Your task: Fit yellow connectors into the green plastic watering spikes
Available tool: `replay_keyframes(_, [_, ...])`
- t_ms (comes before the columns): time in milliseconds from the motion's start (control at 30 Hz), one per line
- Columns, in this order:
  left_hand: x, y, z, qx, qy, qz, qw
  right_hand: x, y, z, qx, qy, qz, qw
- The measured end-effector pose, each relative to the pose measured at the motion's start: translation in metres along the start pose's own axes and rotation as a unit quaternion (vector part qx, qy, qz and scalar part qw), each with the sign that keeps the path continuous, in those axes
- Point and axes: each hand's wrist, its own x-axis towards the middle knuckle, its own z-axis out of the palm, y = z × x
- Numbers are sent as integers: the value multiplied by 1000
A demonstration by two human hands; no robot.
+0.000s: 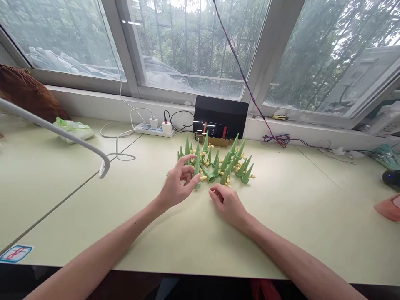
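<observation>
My left hand (179, 183) has its thumb and index finger around a green pointed cone (197, 166) that stands upright on the table, with a small yellow piece (203, 178) at its side. To the right, my right hand (228, 204) rests low on the table with its fingers curled together; whether they hold anything is hidden. Just beyond it is another green cone (225, 175). Several more such cones, many with yellow side pieces, stand crowded behind both hands, and one green cone (208, 173) lies on its side with its hollow end showing.
Behind the cones, a dark tablet (221, 114) leans by the window sill. A white power strip (156, 130) with plugs and cables lies left of it. A grey metal bar (62, 131) crosses the left side. Bundled red-blue wires (278, 139) lie at the back right.
</observation>
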Motion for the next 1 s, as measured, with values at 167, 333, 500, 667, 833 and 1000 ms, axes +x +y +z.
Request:
replay_keyframes(167, [3, -2, -8, 79, 64, 46, 994, 5, -7, 8, -122, -40, -28, 991])
replay_keyframes(333, [3, -14, -6, 122, 52, 45, 990, 18, -16, 9, -192, -93, -69, 975])
replay_keyframes(500, [2, -19, -2, 150, 8, 24, 988, 20, -13, 8, -234, -111, -108, 960])
replay_keyframes(667, [-2, -20, 5, 147, -56, 0, 988, 9, -6, 2, -274, -110, -85, 952])
replay_keyframes(833, [-7, -22, 12, 156, -139, -27, 978, 1, -3, -6, -276, -113, -39, 954])
replay_keyframes(1000, [-7, -24, 15, 188, -192, -37, 963, 2, -4, -9, -245, -110, -10, 963])
